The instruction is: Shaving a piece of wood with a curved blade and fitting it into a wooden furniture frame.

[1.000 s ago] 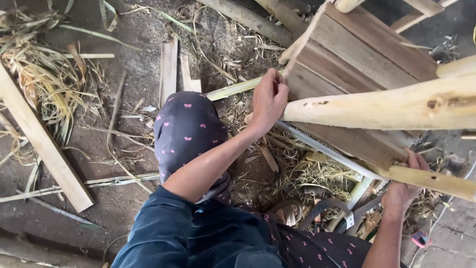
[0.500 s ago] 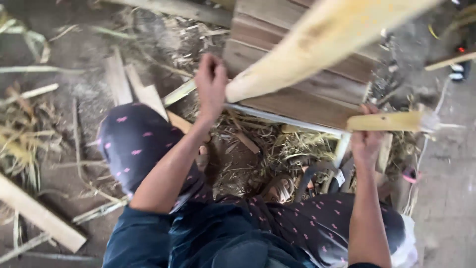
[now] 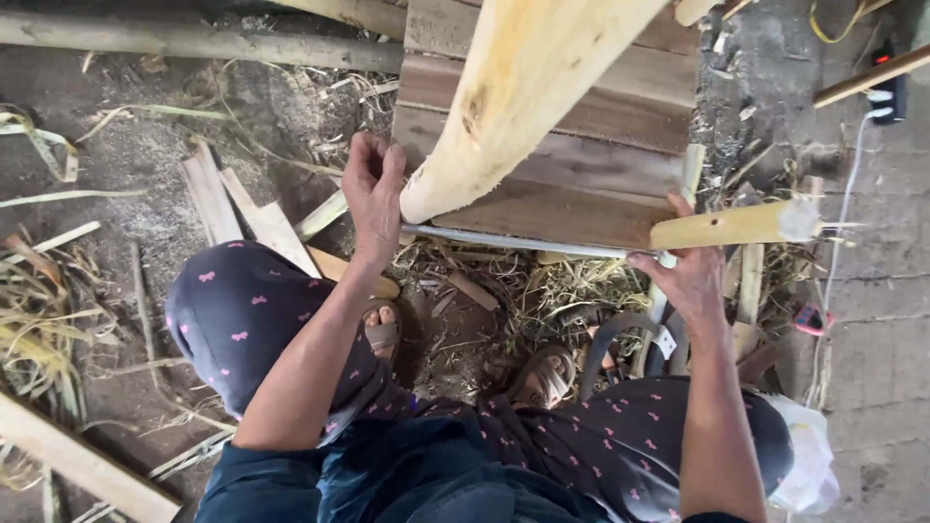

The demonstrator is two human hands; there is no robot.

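A thick pale peeled log [image 3: 523,87] slants down from the top of the view onto a wooden plank platform [image 3: 581,165]. A thin metal blade [image 3: 513,242] runs across under the log's lower end. My left hand [image 3: 373,194] is shut on the blade's left end, right beside the log's tip. My right hand [image 3: 690,276] is shut on the blade's right end, next to its pale wooden handle [image 3: 736,225]. My knees in dark patterned trousers [image 3: 242,320] and sandalled feet [image 3: 542,373] are below.
Wood offcuts [image 3: 252,218] and dry shavings litter the dirt floor. A long pole [image 3: 184,39] lies at the top left, a plank [image 3: 77,460] at the bottom left. A white cable [image 3: 843,203] runs along the concrete at the right.
The view has swung, so the log now points down from the top. Both hands keep their hold on the blade and have come nearer to me along the log.
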